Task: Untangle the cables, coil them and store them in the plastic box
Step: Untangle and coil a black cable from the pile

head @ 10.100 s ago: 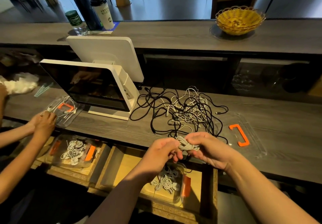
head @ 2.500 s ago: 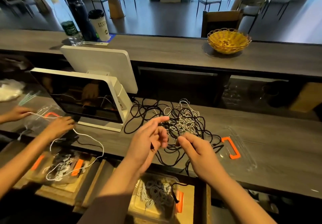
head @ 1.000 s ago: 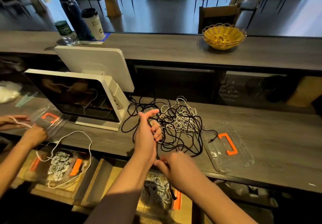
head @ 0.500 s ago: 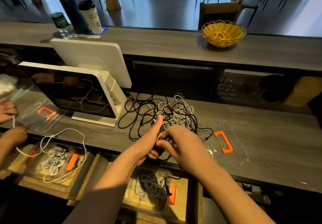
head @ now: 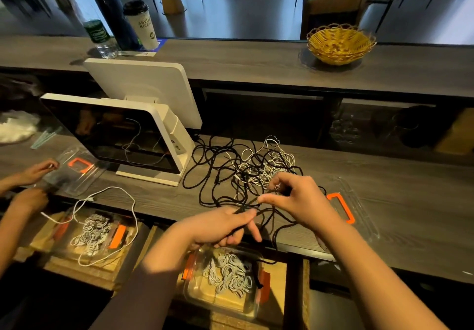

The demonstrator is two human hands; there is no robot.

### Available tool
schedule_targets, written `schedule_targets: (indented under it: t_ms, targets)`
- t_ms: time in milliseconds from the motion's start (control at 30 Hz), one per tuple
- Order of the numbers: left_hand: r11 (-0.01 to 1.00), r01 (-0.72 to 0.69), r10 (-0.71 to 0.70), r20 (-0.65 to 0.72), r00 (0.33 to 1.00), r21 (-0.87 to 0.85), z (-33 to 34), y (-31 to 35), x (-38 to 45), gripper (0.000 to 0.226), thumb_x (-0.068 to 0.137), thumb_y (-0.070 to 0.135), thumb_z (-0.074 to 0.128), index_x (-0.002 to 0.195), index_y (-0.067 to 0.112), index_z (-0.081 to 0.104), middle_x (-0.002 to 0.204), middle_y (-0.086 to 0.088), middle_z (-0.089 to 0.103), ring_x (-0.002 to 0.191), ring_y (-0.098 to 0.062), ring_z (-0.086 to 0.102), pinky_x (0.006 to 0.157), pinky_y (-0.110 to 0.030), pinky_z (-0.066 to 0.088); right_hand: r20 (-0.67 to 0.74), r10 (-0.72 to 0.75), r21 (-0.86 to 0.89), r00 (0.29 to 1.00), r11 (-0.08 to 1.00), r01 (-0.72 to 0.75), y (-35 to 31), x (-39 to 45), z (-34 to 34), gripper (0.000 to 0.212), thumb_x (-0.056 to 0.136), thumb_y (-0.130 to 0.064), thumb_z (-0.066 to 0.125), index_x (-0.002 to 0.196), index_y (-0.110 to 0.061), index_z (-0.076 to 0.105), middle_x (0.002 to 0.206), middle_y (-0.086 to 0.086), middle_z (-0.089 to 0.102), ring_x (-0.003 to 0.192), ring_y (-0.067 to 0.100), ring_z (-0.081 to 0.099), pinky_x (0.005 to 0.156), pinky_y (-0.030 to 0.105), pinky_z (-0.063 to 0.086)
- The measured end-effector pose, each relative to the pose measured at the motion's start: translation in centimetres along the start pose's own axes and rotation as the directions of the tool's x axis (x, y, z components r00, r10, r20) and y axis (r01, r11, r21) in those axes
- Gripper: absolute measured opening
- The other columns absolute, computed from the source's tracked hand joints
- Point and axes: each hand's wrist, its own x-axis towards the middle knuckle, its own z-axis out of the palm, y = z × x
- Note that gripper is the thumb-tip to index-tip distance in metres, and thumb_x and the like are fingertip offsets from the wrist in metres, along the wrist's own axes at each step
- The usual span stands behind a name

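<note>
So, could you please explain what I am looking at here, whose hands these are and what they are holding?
There is no machine here: a person wears a wide-angle camera on the head, so this one view looks forward and down at that person's own hands. The left hand grips a black cable, and the right hand pinches the same cable nearer the tangled pile of black and white cables on the grey counter. Below the counter edge an open plastic box already holds coiled cables. Its clear lid, with an orange handle, lies to the right. The hands at far left belong to a second person with another box. A white screen stands behind.
</note>
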Motion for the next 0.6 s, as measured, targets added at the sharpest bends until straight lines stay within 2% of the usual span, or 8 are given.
schedule_targets:
  t_ms: [100,200,267,367,467,533,600]
  targets:
    - [0.997,-0.054,0.05,-0.089,0.995,-0.046,-1.0,-0.7,-0.5,0.053,0.103,0.056,0.027,0.122,0.029,0.069,0.065,0.003,0.056,0.05,-0.007,0.041,0.056,-0.022,0.038,-0.081,0.041,-0.008,0.996,0.999,-0.042,1.1,0.7,-1.5,0.037,0.073,-0.059,0.071,0.073,-0.023,0.067,0.057,-0.008,0.054,0.052,0.002,0.045,0.052,0.014,0.034]
    - [0.981,-0.161,0.138,-0.203,0.969,-0.105,-1.5,-1.2,-0.2,0.051,0.101,0.055,0.027,0.136,0.035,0.058,0.074,-0.002,0.065,0.053,-0.007,0.05,0.061,-0.024,0.044,-0.048,0.043,-0.044,0.998,0.998,-0.046,1.4,1.2,-1.7,0.044,0.08,-0.06,0.065,0.064,-0.019,0.061,0.054,-0.008,0.051,0.05,0.002,0.044,0.05,0.015,0.035]
    - [0.945,-0.244,0.163,-0.331,0.93,-0.22,-1.3,-1.2,0.5,0.053,0.1,0.054,0.028,0.141,0.031,0.053,0.082,-0.004,0.07,0.061,-0.009,0.06,0.065,-0.027,0.049,-0.037,0.031,-0.071,0.999,0.997,-0.034,1.4,1.4,-1.0,0.042,0.088,-0.057,0.06,0.063,-0.023,0.058,0.054,-0.008,0.051,0.051,0.003,0.045,0.051,0.015,0.033]
    - [0.8,-0.406,0.153,-0.504,0.85,-0.442,-1.4,-0.8,1.7,0.056,0.098,0.053,0.031,0.141,0.024,0.053,0.102,-0.014,0.074,0.086,-0.021,0.069,0.074,-0.032,0.057,0.0,0.021,-0.106,1.0,0.994,-0.021,1.2,1.7,0.2,0.038,0.096,-0.048,0.056,0.065,-0.027,0.057,0.055,-0.008,0.052,0.052,0.005,0.048,0.051,0.018,0.033]
    - [0.587,-0.53,0.15,-0.561,0.814,-0.612,-1.8,0.1,2.7,0.056,0.098,0.054,0.031,0.138,0.024,0.056,0.118,-0.018,0.069,0.109,-0.027,0.068,0.092,-0.038,0.056,0.037,0.029,-0.118,0.999,0.993,-0.025,0.8,1.8,1.5,0.03,0.1,-0.039,0.053,0.075,-0.026,0.062,0.06,-0.006,0.057,0.054,0.006,0.05,0.054,0.023,0.037]
    - [0.461,-0.582,0.128,-0.598,0.791,-0.67,-2.0,0.9,3.2,0.057,0.101,0.055,0.028,0.139,0.023,0.056,0.122,-0.017,0.068,0.116,-0.028,0.065,0.098,-0.039,0.053,0.023,0.017,-0.144,1.0,0.99,-0.013,0.3,1.7,2.6,0.027,0.101,-0.039,0.049,0.082,-0.026,0.062,0.063,-0.005,0.06,0.057,0.009,0.055,0.056,0.028,0.043]
    - [0.336,-0.627,0.089,-0.639,0.764,-0.703,-2.4,1.8,3.8,0.057,0.103,0.055,0.024,0.138,0.024,0.056,0.119,-0.015,0.069,0.114,-0.027,0.066,0.104,-0.041,0.049,0.011,-0.026,-0.223,1.0,0.974,0.028,-0.2,1.4,4.0,0.035,0.101,-0.046,0.038,0.09,-0.024,0.063,0.067,-0.004,0.063,0.062,0.014,0.06,0.061,0.035,0.05]
